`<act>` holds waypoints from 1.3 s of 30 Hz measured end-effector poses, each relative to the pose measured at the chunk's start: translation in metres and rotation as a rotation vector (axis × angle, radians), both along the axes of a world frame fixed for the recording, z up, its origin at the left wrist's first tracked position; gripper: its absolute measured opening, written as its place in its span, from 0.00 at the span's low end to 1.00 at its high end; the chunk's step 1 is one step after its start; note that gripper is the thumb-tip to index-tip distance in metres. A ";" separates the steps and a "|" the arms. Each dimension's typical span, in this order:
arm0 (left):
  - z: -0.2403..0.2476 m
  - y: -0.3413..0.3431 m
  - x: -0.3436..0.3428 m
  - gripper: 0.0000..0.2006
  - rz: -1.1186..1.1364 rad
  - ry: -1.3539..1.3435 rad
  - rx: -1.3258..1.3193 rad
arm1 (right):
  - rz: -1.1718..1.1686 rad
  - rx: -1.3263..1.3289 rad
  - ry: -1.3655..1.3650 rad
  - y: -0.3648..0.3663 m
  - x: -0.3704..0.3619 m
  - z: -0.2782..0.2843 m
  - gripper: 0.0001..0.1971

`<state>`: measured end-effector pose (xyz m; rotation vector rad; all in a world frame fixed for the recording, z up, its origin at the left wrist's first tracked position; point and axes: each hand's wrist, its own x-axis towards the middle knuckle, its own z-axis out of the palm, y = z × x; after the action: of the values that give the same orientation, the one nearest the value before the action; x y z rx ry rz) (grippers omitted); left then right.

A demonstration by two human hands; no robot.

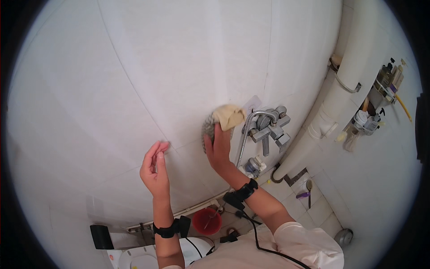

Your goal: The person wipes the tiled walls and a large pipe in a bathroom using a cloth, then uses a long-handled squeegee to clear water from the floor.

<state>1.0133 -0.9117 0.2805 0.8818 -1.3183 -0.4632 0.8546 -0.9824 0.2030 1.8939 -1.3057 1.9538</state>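
My right hand (219, 151) is closed around a folded cloth (230, 116), pale yellow on one side and grey-patterned on the other. It holds the cloth against the white tiled wall (179, 85), just left of a chrome shower mixer tap (270, 130). My left hand (155, 172) is raised near the same wall, lower and further left. Its fingers are loosely bent with the thumb apart, and nothing shows in them. Both wrists wear black straps.
A metal hose (242, 145) hangs from the tap. White pipes (329, 105) run down the corner, beside racks of bottles (389, 78). Below are a red bucket (207, 221), a white toilet (136, 259) and a brush (309, 190). Black cables hang from my wrist straps.
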 end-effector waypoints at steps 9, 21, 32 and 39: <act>-0.008 -0.001 -0.016 0.11 -0.073 -0.108 0.013 | -0.080 0.114 -0.040 0.003 -0.028 0.005 0.23; 0.015 -0.029 -0.094 0.13 -0.244 -0.667 -0.424 | 0.040 0.298 0.052 0.017 -0.050 0.002 0.23; 0.009 -0.016 -0.112 0.12 -0.293 -0.857 -0.751 | 0.193 0.183 0.175 0.027 -0.090 0.006 0.19; -0.017 -0.027 -0.126 0.17 -0.158 -0.884 -0.472 | 0.649 0.114 -0.185 0.014 -0.108 0.074 0.16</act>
<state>0.8874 -0.9390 0.2638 0.5845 -2.1980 0.1685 0.7462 -0.9681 0.2768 2.4741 -0.9170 2.4321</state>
